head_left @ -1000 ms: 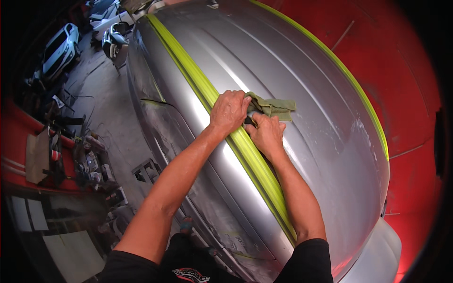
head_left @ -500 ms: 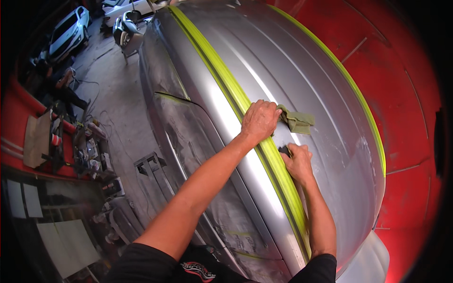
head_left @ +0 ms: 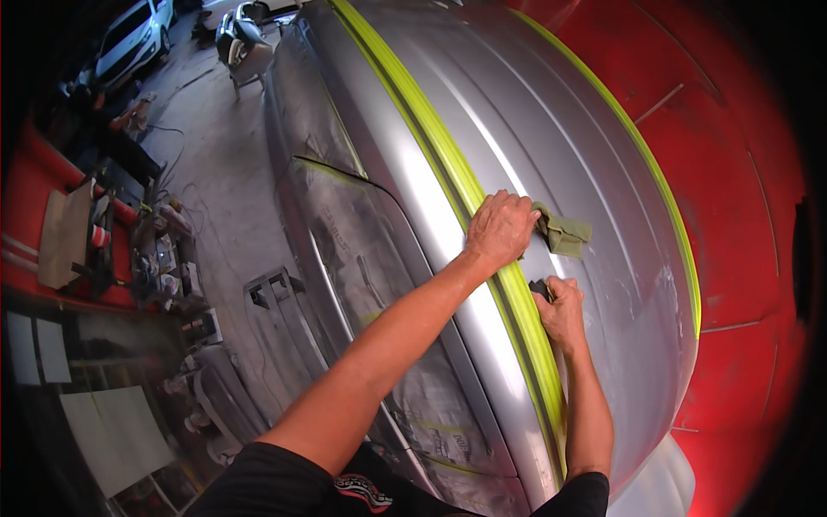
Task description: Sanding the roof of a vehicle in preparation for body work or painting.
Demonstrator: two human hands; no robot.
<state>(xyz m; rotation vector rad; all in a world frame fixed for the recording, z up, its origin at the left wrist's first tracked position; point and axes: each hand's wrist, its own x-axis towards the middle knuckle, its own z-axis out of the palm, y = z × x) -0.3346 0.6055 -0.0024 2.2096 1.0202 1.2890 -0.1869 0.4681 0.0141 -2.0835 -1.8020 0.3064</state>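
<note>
A silver-grey car roof (head_left: 603, 284) curves away before me, with bright yellow-green masking tape (head_left: 422, 133) running along its near-side rail. My left hand (head_left: 504, 228) is closed around a folded olive-green cloth (head_left: 567, 235) and rests at the tape's edge; the cloth's loose end sticks out to the right over the roof. Just nearer, my right hand (head_left: 564, 314) pinches a small dark pad (head_left: 540, 289) against the roof beside the tape. Its fingers hide most of the pad.
Masked windows and door panels (head_left: 345, 250) lie left of the rail. A metal stand (head_left: 280, 293) is on the floor beside the car. Further left are a cluttered cart (head_left: 168, 267), a person (head_left: 125, 138) and a white car (head_left: 133, 43). A red wall (head_left: 724, 172) rises at right.
Both hands, with the cloth and the pad, have shifted slightly right and nearer. The view has also moved a little. Both hands keep their hold.
</note>
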